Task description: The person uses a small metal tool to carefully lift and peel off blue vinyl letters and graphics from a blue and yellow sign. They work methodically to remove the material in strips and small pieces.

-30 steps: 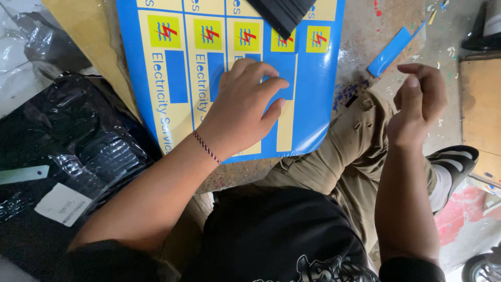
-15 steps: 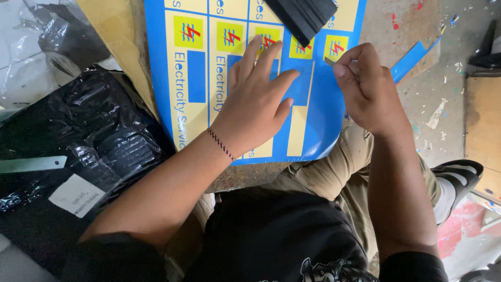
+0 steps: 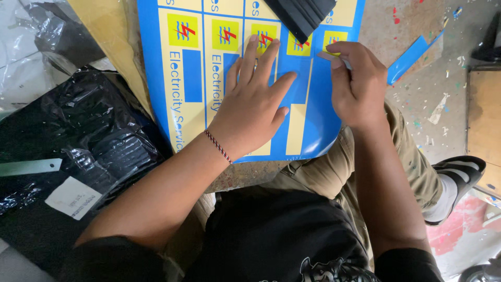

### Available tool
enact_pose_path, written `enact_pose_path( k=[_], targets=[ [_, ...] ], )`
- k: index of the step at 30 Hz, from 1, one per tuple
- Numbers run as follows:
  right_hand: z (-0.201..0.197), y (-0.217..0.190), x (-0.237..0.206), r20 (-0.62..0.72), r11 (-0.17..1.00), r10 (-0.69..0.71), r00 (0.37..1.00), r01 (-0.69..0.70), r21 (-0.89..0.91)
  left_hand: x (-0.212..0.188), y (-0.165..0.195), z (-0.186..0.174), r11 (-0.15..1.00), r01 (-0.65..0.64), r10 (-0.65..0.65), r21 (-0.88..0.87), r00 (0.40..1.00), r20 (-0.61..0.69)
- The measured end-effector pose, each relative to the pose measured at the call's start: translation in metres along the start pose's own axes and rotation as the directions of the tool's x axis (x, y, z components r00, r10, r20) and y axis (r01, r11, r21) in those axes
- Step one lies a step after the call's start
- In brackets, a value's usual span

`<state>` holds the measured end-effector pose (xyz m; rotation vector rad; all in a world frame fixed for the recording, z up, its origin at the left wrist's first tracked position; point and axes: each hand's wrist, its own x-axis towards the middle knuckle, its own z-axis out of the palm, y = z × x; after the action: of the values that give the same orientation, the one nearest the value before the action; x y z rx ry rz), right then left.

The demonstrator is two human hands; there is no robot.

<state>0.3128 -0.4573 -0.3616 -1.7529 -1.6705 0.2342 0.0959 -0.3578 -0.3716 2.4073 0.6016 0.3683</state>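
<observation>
Head cam: the left hand (image 3: pixel 254 107) lies flat, fingers spread, gripping nothing, pressing the glossy blue-and-yellow vinyl sticker sheet (image 3: pixel 193 83) onto the worn tabletop. The right hand (image 3: pixel 355 86) pinches a small greyish strip (image 3: pixel 334 56) at the sheet's upper right, just below a black ribbed squeegee (image 3: pixel 305 13).

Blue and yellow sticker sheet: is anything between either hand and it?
Nothing visible. The left hand lies flat on the sticker sheet; the right hand pinches at it near its right edge. A black squeegee rests on the sheet above, clear of both.
</observation>
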Motion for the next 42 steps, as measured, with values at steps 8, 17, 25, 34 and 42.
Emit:
enact_pose_path(
  k=[8, 17, 25, 34, 42],
  targets=[
    [0.007, -0.010, 0.000, 0.036, 0.991, 0.021, 0.999, -0.016, -0.132, -0.007, -0.004, 0.004, 1.000, -0.008, 0.008, 0.007, 1.000, -0.008],
    [0.007, -0.009, 0.000, 0.059, 0.989, -0.009, 0.998, 0.018, -0.146, -0.006, -0.003, 0.007, 1.000, 0.002, -0.002, 0.019, 1.000, 0.018],
    [0.010, -0.011, -0.004, 0.044, 0.992, 0.018, 0.999, -0.013, -0.129, -0.008, -0.004, 0.007, 1.000, 0.012, -0.012, 0.013, 0.999, 0.037],
    [0.011, -0.005, -0.007, 0.062, 0.990, -0.039, 0.997, 0.047, -0.133, -0.008, -0.003, 0.010, 1.000, 0.018, -0.019, 0.019, 0.998, 0.054],
    [0.010, 0.000, -0.009, 0.081, 0.986, -0.065, 0.995, 0.076, -0.150, -0.007, -0.004, 0.012, 0.999, 0.019, -0.021, 0.031, 0.997, 0.076]
  ],
)
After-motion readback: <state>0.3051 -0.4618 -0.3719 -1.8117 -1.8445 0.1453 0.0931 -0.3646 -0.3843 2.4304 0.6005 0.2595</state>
